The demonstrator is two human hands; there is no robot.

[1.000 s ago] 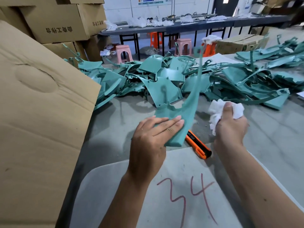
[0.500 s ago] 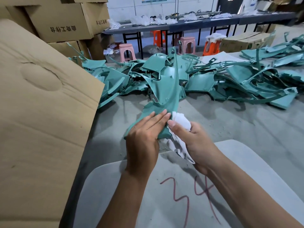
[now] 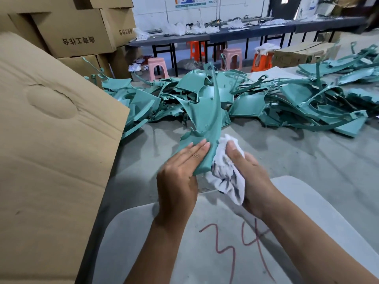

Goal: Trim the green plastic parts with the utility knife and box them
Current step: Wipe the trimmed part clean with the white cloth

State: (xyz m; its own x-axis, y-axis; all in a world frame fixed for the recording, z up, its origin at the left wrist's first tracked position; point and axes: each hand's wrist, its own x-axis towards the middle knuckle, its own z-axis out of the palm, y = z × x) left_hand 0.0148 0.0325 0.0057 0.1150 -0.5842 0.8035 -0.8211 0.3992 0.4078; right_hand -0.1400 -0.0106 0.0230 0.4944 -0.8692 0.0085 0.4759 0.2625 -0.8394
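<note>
A long green plastic part point(image 3: 207, 124) stands upright in front of me, its lower end held by my left hand point(image 3: 180, 175), whose fingers lie straight along its face. My right hand point(image 3: 250, 173) grips a crumpled white cloth point(image 3: 227, 173) and presses it against the part's right edge. A heap of green parts point(image 3: 287, 105) covers the far side of the grey table point(image 3: 307, 156). The utility knife is hidden from view.
A large cardboard box flap point(image 3: 51, 150) rises on the left. Stacked cartons point(image 3: 78, 31) stand behind it. A pale board with a red "34" point(image 3: 235, 242) lies under my forearms. Plastic stools point(image 3: 158, 67) and a long dark bench point(image 3: 246, 33) are further back.
My right hand brought the cloth from the right over to the part and now rubs it against the edge. The orange knife has gone out of sight behind my hands.
</note>
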